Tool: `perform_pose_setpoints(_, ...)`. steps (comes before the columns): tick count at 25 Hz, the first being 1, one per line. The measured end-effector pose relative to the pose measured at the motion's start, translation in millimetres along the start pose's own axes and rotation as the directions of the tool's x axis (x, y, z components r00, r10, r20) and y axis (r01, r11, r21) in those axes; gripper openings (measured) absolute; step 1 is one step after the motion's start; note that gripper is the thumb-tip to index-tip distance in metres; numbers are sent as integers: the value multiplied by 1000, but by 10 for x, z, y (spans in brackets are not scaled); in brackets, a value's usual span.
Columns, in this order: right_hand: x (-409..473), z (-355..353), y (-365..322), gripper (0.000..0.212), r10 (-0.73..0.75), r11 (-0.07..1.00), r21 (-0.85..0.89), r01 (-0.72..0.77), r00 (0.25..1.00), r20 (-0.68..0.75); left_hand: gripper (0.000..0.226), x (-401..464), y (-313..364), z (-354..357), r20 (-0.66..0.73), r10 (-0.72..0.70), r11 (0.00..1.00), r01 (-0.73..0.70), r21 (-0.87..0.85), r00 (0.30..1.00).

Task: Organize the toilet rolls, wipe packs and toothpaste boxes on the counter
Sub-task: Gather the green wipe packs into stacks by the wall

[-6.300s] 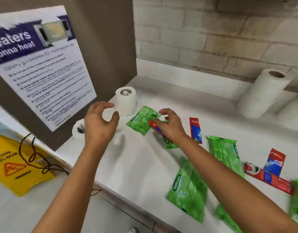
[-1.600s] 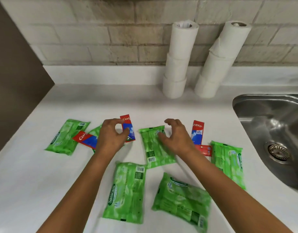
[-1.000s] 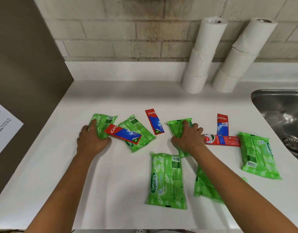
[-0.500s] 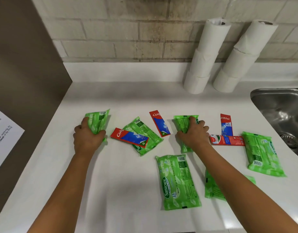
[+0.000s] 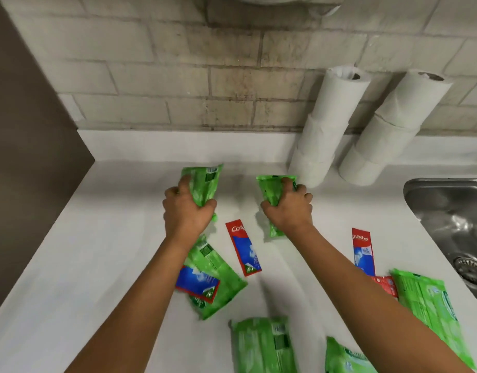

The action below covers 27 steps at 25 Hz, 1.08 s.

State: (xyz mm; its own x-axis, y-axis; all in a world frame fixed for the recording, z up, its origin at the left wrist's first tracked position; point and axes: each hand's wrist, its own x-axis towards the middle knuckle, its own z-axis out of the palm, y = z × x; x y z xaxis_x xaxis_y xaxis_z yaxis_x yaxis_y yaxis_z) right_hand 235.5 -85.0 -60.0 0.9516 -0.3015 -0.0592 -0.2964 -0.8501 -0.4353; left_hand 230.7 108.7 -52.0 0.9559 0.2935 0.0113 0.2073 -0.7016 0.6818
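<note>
My left hand (image 5: 187, 211) grips a green wipe pack (image 5: 203, 181) held up over the white counter (image 5: 97, 251). My right hand (image 5: 288, 208) grips a second green wipe pack (image 5: 272, 188) beside it. Two stacks of toilet rolls (image 5: 326, 127) (image 5: 390, 127) lean on the brick wall behind. Below my hands lie a red and blue toothpaste box (image 5: 244, 250), another (image 5: 362, 250) to the right, and one (image 5: 197, 284) resting on a wipe pack (image 5: 218, 275). More wipe packs lie near the front edge (image 5: 261, 345) and at the right (image 5: 431, 305).
A steel sink (image 5: 452, 219) with a drain is set into the counter at the right. A brown panel (image 5: 24, 130) closes off the left side. A white upstand (image 5: 191, 145) runs along the brick wall behind.
Both hands have lifted their green wipe packs off the counter and carried them toward the wall. The camera has tilted down and closer.
</note>
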Motion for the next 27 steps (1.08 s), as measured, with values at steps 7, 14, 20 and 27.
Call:
perform_pose_setpoints(7, 782, 238, -181, 75, 5, 999, -40, -2, 998, 68, 69, 600, 181, 552, 108, -37, 997, 30, 66, 993)
perform_pose_setpoints(14, 1253, 597, -171, 74, 59, 986, -159, -50, 997, 57, 75, 1007, 291, 1130, 178, -61, 957, 7, 291, 982)
perform_pose_setpoints(20, 1199, 616, -170, 74, -43, 991, -125, 43, 999, 6, 82, 1067, 341, 1292, 206, -27, 880, -74, 470, 978)
perform_pose_setpoints(27, 302, 330, 59, 59, -164, 986, -14, 166, 984, 68, 64, 223, 54, 704, 152, 28, 936, -80, 342, 988)
